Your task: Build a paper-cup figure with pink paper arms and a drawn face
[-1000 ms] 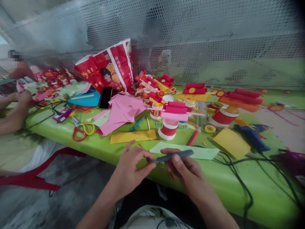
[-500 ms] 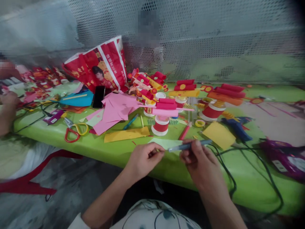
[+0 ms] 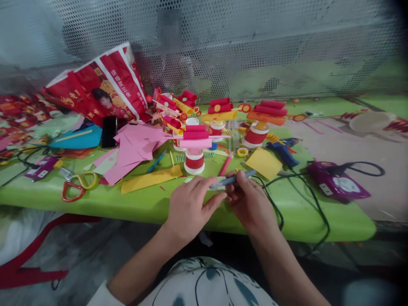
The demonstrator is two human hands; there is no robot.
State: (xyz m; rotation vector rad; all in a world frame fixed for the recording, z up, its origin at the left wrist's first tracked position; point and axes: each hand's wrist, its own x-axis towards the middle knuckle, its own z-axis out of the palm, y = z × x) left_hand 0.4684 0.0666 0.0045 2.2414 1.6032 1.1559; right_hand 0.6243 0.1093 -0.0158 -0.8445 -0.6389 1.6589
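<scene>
My right hand (image 3: 251,202) grips a grey-blue pen (image 3: 234,180) between thumb and fingers, its paler end pointing left. Close by on that side, my left hand (image 3: 191,208) has its fingers stretched forward and its thumb apart, with the pen's end by its fingertips. Whether those fingertips touch the pen is hard to make out. Partly hidden behind my hands, a pale green paper strip (image 3: 188,179) lies at the table edge. Just beyond stands a paper figure on a red-and-white spool (image 3: 194,162), topped with pink and red rolls.
Scissors (image 3: 78,186), a yellow strip (image 3: 151,178) and pink paper sheets (image 3: 137,142) lie left. A yellow sheet (image 3: 264,163), a blue glue gun (image 3: 283,154), black cords and a purple packet-like power block (image 3: 338,180) are right. Behind stands a red bag (image 3: 98,87).
The camera view has shifted right. My left hand has gone from a pinch to stretched fingers, closer to the pen and my right hand. The pen stays in my right hand.
</scene>
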